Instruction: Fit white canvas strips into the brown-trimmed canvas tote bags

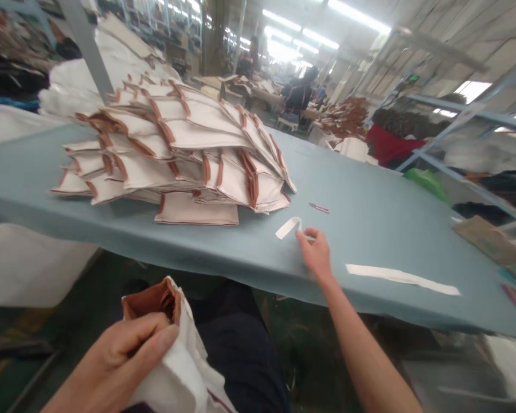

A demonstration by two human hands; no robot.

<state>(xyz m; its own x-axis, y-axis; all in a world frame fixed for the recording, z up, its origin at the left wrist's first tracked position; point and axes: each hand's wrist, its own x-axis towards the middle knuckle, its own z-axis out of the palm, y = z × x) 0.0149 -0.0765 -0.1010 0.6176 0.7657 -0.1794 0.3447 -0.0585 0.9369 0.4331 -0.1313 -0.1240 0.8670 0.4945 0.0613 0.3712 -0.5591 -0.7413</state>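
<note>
My left hand point(126, 353) is closed round a cream cloth piece with brown trim point(172, 355), held low over my lap below the table edge. My right hand point(315, 251) reaches onto the blue-grey table point(370, 218). Its fingertips pinch the end of a short white fabric strip point(288, 228) that curls up from the surface. A big heap of cream pieces with brown trim point(176, 149) lies on the table to the left of that hand.
A long white strip point(402, 279) lies flat near the table's front edge on the right. A small pink-handled tool point(319, 207) lies beyond my right hand. Metal shelving point(468, 115) stands at right. A seated person point(298, 92) works far behind.
</note>
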